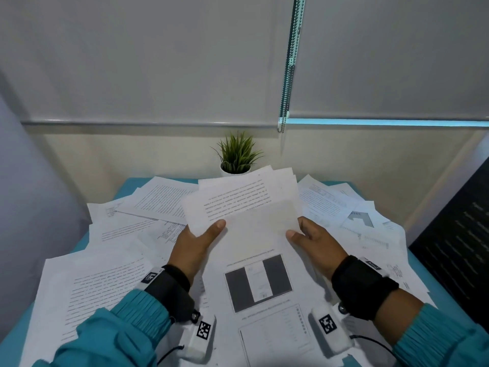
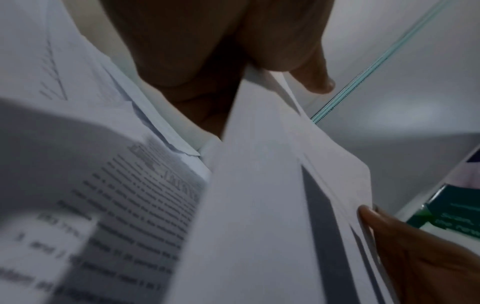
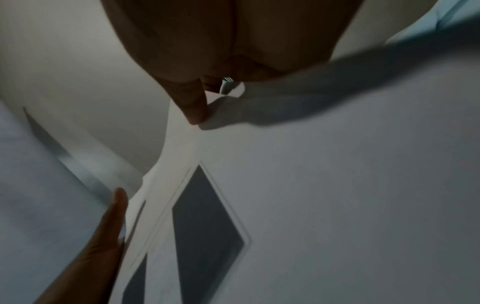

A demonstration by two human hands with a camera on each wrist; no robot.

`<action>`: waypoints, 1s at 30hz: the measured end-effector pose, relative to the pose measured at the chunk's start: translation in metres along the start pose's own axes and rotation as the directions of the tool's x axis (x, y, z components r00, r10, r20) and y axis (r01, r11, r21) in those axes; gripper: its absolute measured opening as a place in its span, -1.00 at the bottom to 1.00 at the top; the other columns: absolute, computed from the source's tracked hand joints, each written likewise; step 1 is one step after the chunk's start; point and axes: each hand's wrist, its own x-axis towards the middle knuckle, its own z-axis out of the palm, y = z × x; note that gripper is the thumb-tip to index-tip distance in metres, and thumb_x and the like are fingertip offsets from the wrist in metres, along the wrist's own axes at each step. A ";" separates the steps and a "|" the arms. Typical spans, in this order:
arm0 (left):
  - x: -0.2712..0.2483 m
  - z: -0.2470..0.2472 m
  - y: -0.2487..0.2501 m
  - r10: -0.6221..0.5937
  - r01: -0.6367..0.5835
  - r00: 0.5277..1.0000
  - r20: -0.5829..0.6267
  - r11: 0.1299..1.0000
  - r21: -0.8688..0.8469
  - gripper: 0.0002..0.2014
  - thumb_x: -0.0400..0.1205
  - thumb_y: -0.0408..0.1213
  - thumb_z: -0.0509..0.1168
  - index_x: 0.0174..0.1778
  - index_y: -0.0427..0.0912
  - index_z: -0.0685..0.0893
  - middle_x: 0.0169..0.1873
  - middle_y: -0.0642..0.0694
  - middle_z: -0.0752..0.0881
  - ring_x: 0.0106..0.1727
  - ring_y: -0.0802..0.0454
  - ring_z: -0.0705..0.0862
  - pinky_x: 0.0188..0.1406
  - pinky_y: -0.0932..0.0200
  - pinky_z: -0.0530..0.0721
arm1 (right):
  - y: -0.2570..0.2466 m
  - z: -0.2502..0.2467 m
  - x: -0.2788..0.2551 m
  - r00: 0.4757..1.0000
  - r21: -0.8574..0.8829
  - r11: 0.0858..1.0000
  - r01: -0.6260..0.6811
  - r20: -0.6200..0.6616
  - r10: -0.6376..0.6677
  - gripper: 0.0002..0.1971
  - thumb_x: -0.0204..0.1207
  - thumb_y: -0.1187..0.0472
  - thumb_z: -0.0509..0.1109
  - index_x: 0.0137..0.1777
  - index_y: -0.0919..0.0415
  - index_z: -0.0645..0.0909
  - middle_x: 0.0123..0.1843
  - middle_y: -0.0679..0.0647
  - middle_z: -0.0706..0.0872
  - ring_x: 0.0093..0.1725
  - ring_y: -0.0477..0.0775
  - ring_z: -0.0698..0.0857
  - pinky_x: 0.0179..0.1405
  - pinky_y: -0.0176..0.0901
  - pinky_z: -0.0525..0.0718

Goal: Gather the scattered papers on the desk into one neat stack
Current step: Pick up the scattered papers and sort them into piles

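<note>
1. Both hands are up over the desk (image 1: 127, 186), and between them sits a gathered bundle of sheets (image 1: 243, 205), lifted clear of the mess below.
2. The left hand (image 1: 194, 246) pinches the bundle's near-left edge, thumb on top; the right hand (image 1: 315, 241) clamps the near-right edge the same way.
3. The key relation: the bundle fans away from the grip, towards the potted plant (image 1: 236, 154), its far corners splayed and uneven. Squaring it up looks like the move to come.
4. Loose papers (image 1: 90, 282) lie on every side. The left-hand spread sits just under the left wrist, so that hand looks nearer to it.
5. The fingers beneath the bundle are hidden from the head view, the wrist views are blurred, and the count of sheets held cannot be told.
</note>
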 end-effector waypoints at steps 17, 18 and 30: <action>0.004 -0.011 -0.014 -0.309 0.341 0.937 0.165 0.910 -0.236 -0.65 0.70 -0.18 0.29 0.35 -0.23 0.67 0.20 -0.20 0.79 0.27 -0.15 0.74 0.25 -0.03 0.66 | 0.040 0.016 0.011 0.984 0.292 0.940 -0.177 0.020 0.180 -0.58 0.42 0.25 0.50 0.29 0.21 0.64 0.23 0.12 0.77 0.27 0.13 0.71 0.44 0.21 0.52; 0.003 -0.015 -0.013 -0.373 0.424 0.898 0.234 0.874 -0.235 -0.65 0.70 -0.16 0.28 0.36 -0.22 0.68 0.23 -0.23 0.77 0.30 -0.21 0.72 0.36 -0.12 0.58 | 0.042 0.018 0.009 0.986 0.281 0.947 -0.155 -0.016 0.166 -0.62 0.41 0.21 0.49 0.25 0.18 0.67 0.21 0.07 0.78 0.26 0.10 0.72 0.42 0.19 0.54; 0.023 -0.059 -0.070 -0.335 0.339 0.941 -0.056 0.937 0.081 -0.76 0.65 -0.47 0.32 0.24 -0.32 0.68 0.08 -0.23 0.80 0.19 -0.24 0.72 0.30 -0.06 0.60 | 0.059 -0.059 0.040 0.802 0.009 0.869 -0.495 -0.379 0.461 -0.34 0.47 0.20 0.51 0.51 0.32 0.35 0.42 0.18 0.50 0.13 0.19 0.62 -0.06 -0.38 0.61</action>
